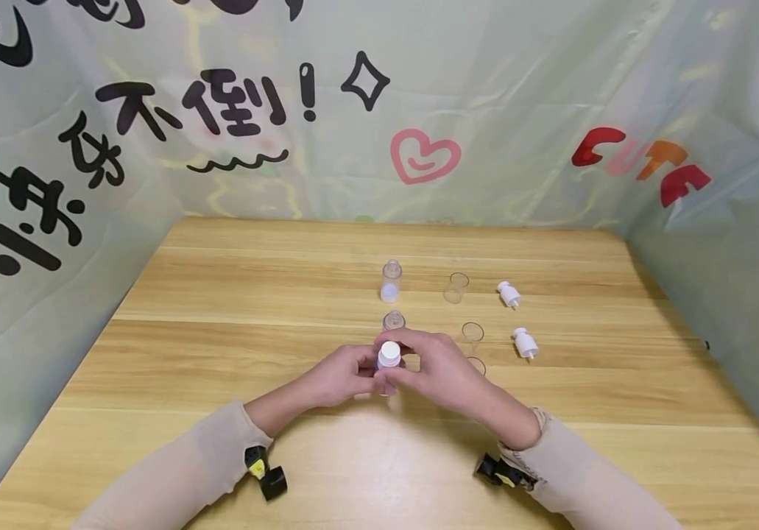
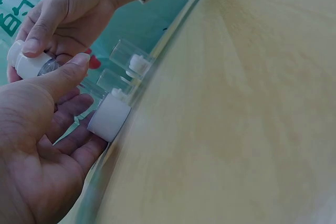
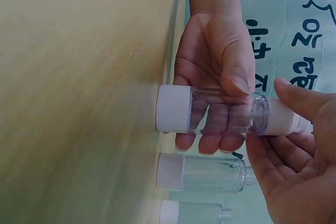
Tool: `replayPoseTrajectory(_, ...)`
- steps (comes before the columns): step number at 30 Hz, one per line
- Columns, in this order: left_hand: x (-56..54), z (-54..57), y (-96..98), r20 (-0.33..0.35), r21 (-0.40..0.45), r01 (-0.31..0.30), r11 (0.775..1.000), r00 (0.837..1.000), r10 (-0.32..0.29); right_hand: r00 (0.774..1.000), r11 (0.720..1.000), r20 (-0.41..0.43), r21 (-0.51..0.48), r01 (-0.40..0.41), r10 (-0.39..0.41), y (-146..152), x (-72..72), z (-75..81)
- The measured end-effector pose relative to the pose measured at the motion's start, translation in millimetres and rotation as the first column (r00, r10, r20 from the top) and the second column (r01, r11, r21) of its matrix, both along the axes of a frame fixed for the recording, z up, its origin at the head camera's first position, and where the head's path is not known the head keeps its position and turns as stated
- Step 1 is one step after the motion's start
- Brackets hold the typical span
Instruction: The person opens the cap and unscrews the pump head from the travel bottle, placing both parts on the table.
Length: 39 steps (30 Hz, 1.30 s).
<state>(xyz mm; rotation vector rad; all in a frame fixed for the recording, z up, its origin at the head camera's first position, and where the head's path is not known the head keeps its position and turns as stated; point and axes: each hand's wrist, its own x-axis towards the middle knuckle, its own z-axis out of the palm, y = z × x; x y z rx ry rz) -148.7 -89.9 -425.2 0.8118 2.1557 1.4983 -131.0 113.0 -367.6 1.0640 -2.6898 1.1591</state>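
A clear bottle (image 3: 220,111) with a white base stands upright on the table, and a white pump head (image 3: 281,116) sits at its neck. My left hand (image 1: 342,375) holds the bottle's body from the left, thumb on one side and fingers behind it. From the right, my right hand (image 1: 442,368) pinches the pump head between thumb and fingers. In the left wrist view the pump head (image 2: 30,64) shows beyond my left thumb, and the white base (image 2: 109,119) rests on the table. How far the pump head is seated cannot be told.
Behind my hands stand two more clear bottles, a near one (image 1: 394,320) and a far one (image 1: 389,281), without pump heads. To the right are several clear caps (image 1: 455,288) and two loose pump heads, one far (image 1: 509,294), one nearer (image 1: 525,344). A printed curtain (image 1: 512,140) surrounds the table.
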Motion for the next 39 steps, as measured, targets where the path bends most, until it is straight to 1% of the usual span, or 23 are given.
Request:
replayPoseTrajectory(7,-0.4,-0.5,0.3,0.034,0.052,0.023,0.998,0.999,-0.025,1.000,0.999,0.001,-0.035,0.007,-0.007,0.0,0.0,0.4)
replayPoseTrajectory(12,-0.3,-0.8,-0.1,0.006,0.016,0.001,1.000,1.000,-0.001,1.000,0.999,0.005,-0.048,-0.018,0.019,0.7,-1.3,-0.7)
replayPoseTrajectory(15,-0.2,-0.7,-0.2,-0.018,-0.011,-0.017,1.000,1.000,0.016,0.999,0.998,0.021,-0.058,-0.037,0.038,1.2,-2.6,-1.1)
replayPoseTrajectory(23,-0.3,-2.0,-0.1,-0.016,0.007,-0.005,1.000,1.000,0.006,0.996,0.996,0.059,-0.068,-0.062,0.067,2.7,-4.8,-0.7)
replayPoseTrajectory(27,0.3,-2.4,-0.5,-0.039,0.000,-0.002,1.000,0.999,0.002,0.995,0.996,0.070,-0.052,-0.067,0.070,3.6,-5.5,0.7)
replayPoseTrajectory(30,0.3,-2.4,-0.5,-0.056,-0.015,-0.002,1.000,0.998,0.001,0.991,0.997,0.113,-0.046,-0.067,0.071,5.7,-6.2,2.4)
replayPoseTrajectory(34,-0.4,-3.2,-0.4,-0.029,-0.005,0.004,1.000,1.000,-0.004,0.985,0.997,0.160,-0.045,-0.063,0.070,11.0,-8.5,4.1)
replayPoseTrajectory(37,-0.9,-3.9,-0.8,-0.014,0.007,0.005,1.000,1.000,-0.005,0.985,0.997,0.160,-0.037,-0.064,0.069,15.9,-11.5,4.8)
replayPoseTrajectory(39,-0.8,-4.3,-1.2,-0.022,0.007,0.006,1.000,1.000,-0.006,0.985,0.997,0.157,-0.038,-0.070,0.075,18.1,-13.1,5.9)
